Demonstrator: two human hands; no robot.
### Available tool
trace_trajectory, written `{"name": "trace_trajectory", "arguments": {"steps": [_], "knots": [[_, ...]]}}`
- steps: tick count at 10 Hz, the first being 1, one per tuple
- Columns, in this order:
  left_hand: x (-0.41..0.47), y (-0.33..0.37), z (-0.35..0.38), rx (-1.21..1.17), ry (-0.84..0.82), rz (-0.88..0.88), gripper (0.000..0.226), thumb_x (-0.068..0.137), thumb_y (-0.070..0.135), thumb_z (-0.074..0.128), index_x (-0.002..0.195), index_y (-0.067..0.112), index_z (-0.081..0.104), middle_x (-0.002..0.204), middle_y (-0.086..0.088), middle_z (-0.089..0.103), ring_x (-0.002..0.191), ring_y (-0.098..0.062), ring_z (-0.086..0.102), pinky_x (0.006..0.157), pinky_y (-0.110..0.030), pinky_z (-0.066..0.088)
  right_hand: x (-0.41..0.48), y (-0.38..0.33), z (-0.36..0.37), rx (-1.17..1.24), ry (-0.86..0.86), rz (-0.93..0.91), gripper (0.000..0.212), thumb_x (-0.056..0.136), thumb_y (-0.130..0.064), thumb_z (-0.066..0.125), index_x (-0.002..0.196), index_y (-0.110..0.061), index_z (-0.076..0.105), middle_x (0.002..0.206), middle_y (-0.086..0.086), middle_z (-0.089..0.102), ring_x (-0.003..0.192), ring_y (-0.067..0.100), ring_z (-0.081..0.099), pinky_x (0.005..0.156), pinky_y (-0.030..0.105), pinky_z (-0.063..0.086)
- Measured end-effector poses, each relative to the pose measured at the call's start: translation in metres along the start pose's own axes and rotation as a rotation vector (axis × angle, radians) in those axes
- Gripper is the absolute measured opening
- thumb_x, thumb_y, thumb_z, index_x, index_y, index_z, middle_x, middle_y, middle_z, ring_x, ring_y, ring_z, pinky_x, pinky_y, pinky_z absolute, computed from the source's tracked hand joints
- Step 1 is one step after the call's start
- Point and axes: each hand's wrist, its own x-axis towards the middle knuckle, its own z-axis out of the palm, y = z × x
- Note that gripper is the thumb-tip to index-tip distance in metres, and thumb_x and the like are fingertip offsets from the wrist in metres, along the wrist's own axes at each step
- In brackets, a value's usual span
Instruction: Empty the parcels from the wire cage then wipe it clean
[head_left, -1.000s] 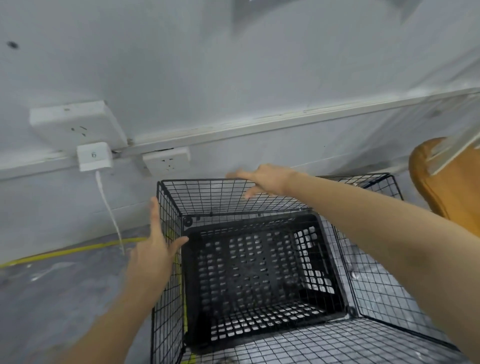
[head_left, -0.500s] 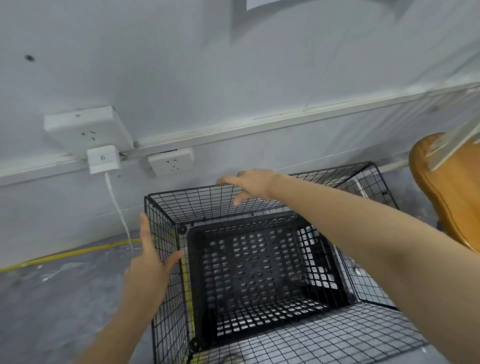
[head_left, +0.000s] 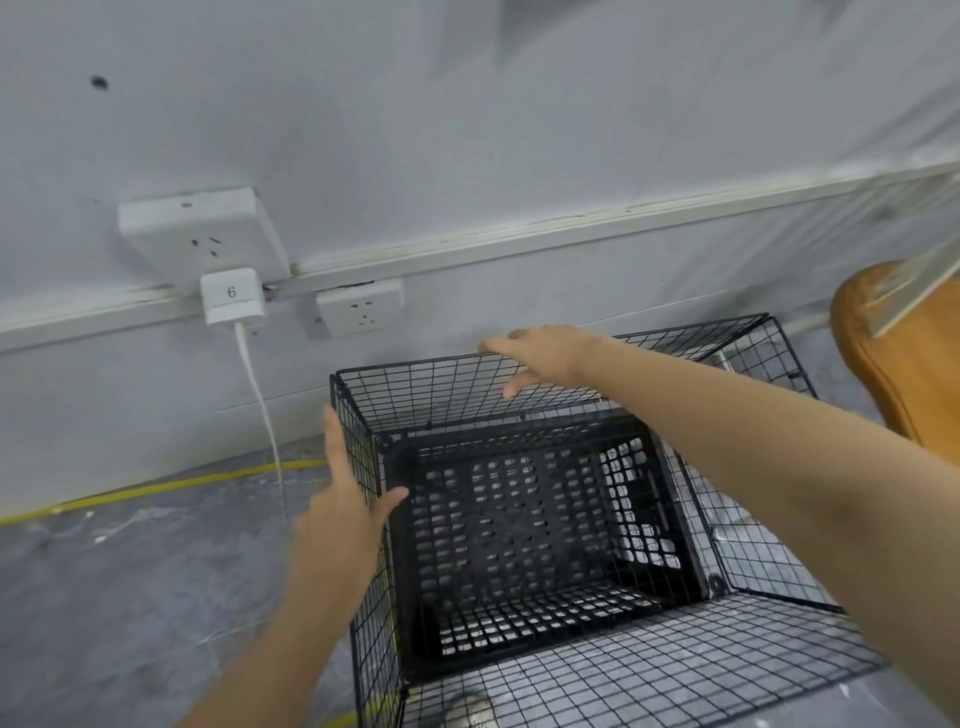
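Head view. A black wire cage (head_left: 426, 389) is shown standing on a grey floor (head_left: 130, 571), set close against a white wall (head_left: 467, 156). A black perforated plastic crate (head_left: 519, 519) is seen inside the cage. The left hand (head_left: 343, 509) is laid flat against the outside of the cage's left mesh panel; its grip is spread, with the fingers straight and the thumb angled towards the crate. The right hand (head_left: 540, 353) is rested on the top wire of the far panel; its grip is likewise spread, with the fingers stretched along the wire and the thumb hung in front of the mesh. A white adapter (head_left: 232, 303) marked 6 is plugged in at the wall, a white cable (head_left: 260, 395) is hung from it, and a wall socket (head_left: 360, 313) is mounted beside it. A wooden object (head_left: 893, 364) is partly seen at right.
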Motion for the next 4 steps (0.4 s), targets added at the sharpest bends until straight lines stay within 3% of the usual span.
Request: {"name": "trace_trajectory", "arguments": {"steps": [2, 3, 4], "knots": [[0.004, -0.001, 0.0, -0.008, -0.015, 0.02, 0.109, 0.085, 0.049, 0.061, 0.144, 0.033, -0.03, 0.048, -0.004, 0.053, 0.04, -0.019, 0.051, 0.042, -0.032, 0.046, -0.003, -0.004, 0.001, -0.07, 0.009, 0.05, 0.069, 0.09, -0.053, 0.051, 0.144, -0.021, 0.023, 0.132, 0.013, 0.05, 0.104, 0.033, 0.059, 0.087, 0.044, 0.05], [0.005, -0.005, -0.003, 0.008, -0.008, 0.05, 0.099, 0.087, 0.057, 0.048, 0.145, 0.031, -0.028, 0.051, -0.005, 0.056, 0.042, -0.02, 0.055, 0.046, -0.035, 0.052, -0.004, -0.005, 0.0, -0.137, 0.032, 0.073, 0.075, 0.087, -0.061, 0.048, 0.144, -0.021, 0.023, 0.132, 0.011, 0.05, 0.11, 0.031, 0.057, 0.093, 0.045, 0.047], [0.009, -0.005, -0.012, 0.103, 0.05, 0.103, 0.089, 0.087, 0.064, 0.034, 0.149, 0.026, -0.016, 0.089, -0.016, 0.064, 0.073, -0.03, 0.064, 0.064, -0.042, 0.056, -0.015, -0.001, -0.003, -0.1, 0.08, 0.12, 0.074, 0.087, -0.061, 0.049, 0.145, -0.023, 0.025, 0.136, 0.009, 0.047, 0.123, 0.028, 0.048, 0.102, 0.044, 0.038]]}}
